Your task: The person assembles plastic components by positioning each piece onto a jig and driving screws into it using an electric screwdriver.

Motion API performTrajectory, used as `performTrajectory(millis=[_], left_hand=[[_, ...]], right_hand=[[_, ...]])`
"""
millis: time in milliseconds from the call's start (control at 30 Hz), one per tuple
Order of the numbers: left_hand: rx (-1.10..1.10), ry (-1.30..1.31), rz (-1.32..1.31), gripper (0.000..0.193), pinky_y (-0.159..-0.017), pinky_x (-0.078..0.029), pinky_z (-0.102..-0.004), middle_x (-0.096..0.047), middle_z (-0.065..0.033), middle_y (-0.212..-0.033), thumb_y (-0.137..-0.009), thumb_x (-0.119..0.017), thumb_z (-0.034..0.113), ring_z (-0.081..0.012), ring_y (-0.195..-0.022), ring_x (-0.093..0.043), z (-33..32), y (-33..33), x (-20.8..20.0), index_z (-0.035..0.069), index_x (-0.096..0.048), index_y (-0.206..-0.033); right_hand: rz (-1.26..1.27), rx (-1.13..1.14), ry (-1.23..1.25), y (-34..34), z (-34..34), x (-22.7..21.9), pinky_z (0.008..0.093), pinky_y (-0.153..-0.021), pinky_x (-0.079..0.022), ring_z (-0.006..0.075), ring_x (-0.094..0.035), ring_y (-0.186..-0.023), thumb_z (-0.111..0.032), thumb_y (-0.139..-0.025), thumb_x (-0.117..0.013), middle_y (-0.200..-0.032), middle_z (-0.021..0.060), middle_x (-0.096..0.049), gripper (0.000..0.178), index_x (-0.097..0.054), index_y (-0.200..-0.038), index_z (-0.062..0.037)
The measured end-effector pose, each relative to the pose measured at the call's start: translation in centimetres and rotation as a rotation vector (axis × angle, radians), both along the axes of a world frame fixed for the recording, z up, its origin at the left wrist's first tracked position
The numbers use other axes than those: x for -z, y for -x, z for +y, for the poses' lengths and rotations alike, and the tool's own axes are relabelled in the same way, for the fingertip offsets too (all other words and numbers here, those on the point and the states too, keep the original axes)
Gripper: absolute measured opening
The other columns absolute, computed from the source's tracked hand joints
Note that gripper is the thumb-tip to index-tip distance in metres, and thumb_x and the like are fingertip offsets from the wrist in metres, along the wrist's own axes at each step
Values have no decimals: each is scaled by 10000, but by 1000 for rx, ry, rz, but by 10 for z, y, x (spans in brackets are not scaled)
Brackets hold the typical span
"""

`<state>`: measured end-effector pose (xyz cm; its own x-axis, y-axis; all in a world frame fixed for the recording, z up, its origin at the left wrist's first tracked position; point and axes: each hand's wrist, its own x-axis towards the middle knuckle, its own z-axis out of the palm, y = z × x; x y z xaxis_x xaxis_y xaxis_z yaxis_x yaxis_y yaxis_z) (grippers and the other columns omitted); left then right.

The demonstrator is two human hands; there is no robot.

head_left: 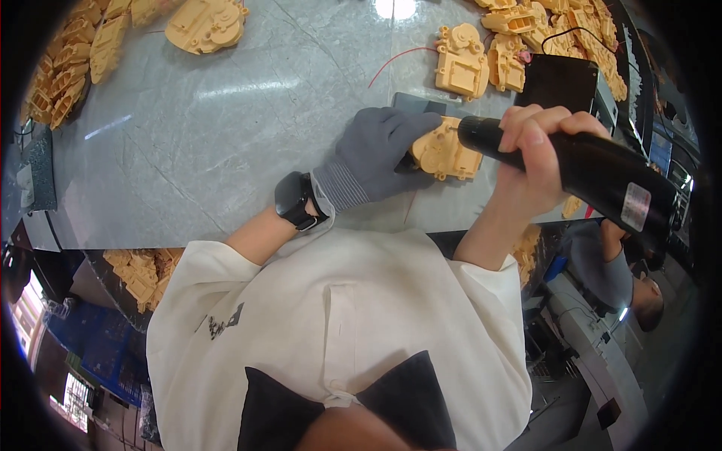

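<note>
Power screwdriver (602, 169): nose points left over yellow housing (440, 154); long axis slants lower-right
Right hand (538, 154): grips screwdriver
Left hand (380, 150): clamps housing

Black-collared white shirt (342, 323), grey glove (370, 154), black watch (290, 197)

Grey marble-veined stone-look tabletop (226, 143), upper half of frame. Blue plastic crates (98, 346), lower left. Bright barred window (76, 398), below the crates. Co-worker (598, 259) in grey top, lower right.
</note>
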<state>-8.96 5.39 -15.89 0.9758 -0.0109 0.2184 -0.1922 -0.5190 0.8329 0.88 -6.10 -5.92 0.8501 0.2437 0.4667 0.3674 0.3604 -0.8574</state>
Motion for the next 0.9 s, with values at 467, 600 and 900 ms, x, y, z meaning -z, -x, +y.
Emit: performTrajectory(millis=[467, 600, 900], left_hand=[[110, -242, 78, 643, -846, -367, -379, -572, -57, -922, -667, -692, 430, -241, -880, -538, 1, -7, -20, 186, -485, -1224], [189, -310, 8, 611, -832, -369, -349, -562, -45, -889, -668, -688, 416, -229, -836, -526, 5, -18, -30, 200, -505, -1209], [130, -90, -73, 655, -851, -385, -374, -568, -79, -984, -591, -765, 293, -255, -886, -531, -6, -11, -9, 119, -519, -1173]], right_hand=[[-192, 662, -170, -10, -161, -72, 358, -610, -437, 166, -472, -510, -25, -701, -522, -603, 42, -471, 336, -448, -1028, -58], [-71, 788, -60, -43, -200, -58, 328, -546, -453, 179, -468, -460, 58, -685, -526, -590, 79, -465, 357, -439, -1017, -40], [-77, 850, 125, -62, -162, -25, 253, -560, -428, 156, -495, -473, 92, -599, -552, -545, 73, -505, 329, -494, -917, 34]])
